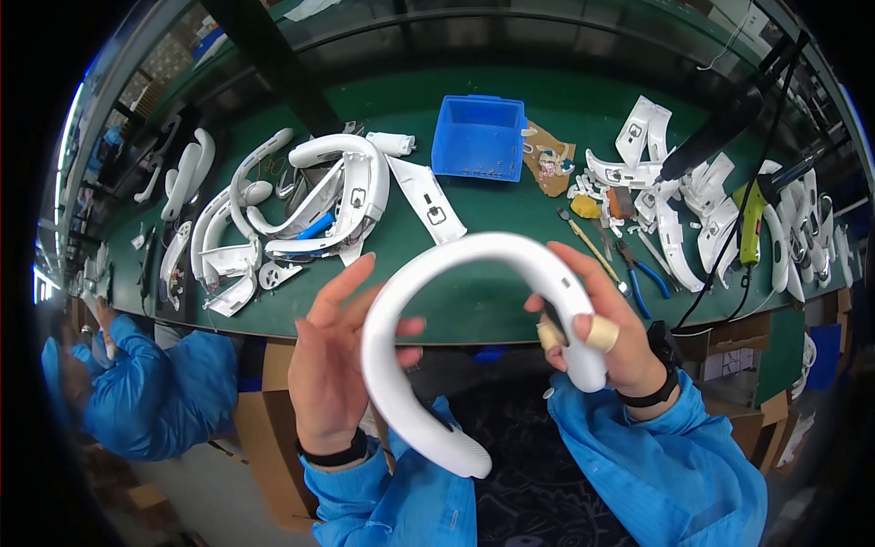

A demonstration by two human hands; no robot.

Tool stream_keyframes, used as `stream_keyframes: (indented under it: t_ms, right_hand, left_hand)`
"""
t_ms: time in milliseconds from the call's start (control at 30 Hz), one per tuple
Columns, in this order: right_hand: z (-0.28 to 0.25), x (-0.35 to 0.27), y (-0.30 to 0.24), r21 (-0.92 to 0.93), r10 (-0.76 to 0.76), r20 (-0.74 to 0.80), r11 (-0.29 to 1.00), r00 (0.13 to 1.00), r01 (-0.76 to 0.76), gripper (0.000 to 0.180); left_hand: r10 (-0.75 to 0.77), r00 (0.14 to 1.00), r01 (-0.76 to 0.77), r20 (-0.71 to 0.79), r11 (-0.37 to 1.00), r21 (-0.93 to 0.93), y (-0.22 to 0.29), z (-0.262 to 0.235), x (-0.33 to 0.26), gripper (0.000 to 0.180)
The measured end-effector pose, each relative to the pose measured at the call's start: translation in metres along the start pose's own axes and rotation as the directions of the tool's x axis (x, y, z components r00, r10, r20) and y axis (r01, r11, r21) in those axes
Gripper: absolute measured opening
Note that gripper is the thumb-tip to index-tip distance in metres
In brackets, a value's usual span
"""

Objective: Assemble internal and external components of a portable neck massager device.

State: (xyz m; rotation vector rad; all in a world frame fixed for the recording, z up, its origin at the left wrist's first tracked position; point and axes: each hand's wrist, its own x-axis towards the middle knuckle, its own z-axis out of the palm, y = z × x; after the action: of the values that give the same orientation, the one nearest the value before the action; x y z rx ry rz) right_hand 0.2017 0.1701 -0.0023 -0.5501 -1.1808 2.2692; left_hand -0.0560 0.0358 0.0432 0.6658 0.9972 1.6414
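Observation:
A white C-shaped neck fan (380, 351) is held up in front of me, above the bench's near edge. My right hand (631, 339) grips one end of it, with tape wrapped round the thumb and a finger. My left hand (330, 374) is open beside the curved left side, its spread fingers passing behind the band and showing inside the loop. Whether the left palm touches the band I cannot tell. The fan's other end hangs low over my lap.
On the green bench (410, 314) lie white curved shells (360, 196) at left and more casing parts (670, 232) at right. A blue bin (478, 137) stands at the back. Pliers (649, 278) and a green power screwdriver (749, 223) lie right. A co-worker (155, 387) sits at left.

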Motion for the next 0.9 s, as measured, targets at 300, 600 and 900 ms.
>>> stream_keyframes:
  t_ms: [300,600,900]
  right_hand:
    - [-0.05,-0.031,0.029,0.679,0.177,-0.006,0.723,0.984,-0.126,0.052]
    - [-0.055,-0.046,0.029,0.74,0.258,-0.015,0.653,0.966,-0.163,0.059]
    - [-0.047,-0.046,0.049,0.826,0.356,0.103,0.49,0.929,-0.279,0.047]
  left_hand:
    - [0.414,0.85,-0.374,0.326,0.038,0.926,-0.077,-0.011,0.075,0.053]
    - [0.336,0.759,-0.441,0.557,-0.365,0.82,-0.063,-0.035,0.099,0.017]
    - [0.43,0.801,-0.256,0.416,-0.382,0.888,-0.045,-0.048,0.092,0.046]
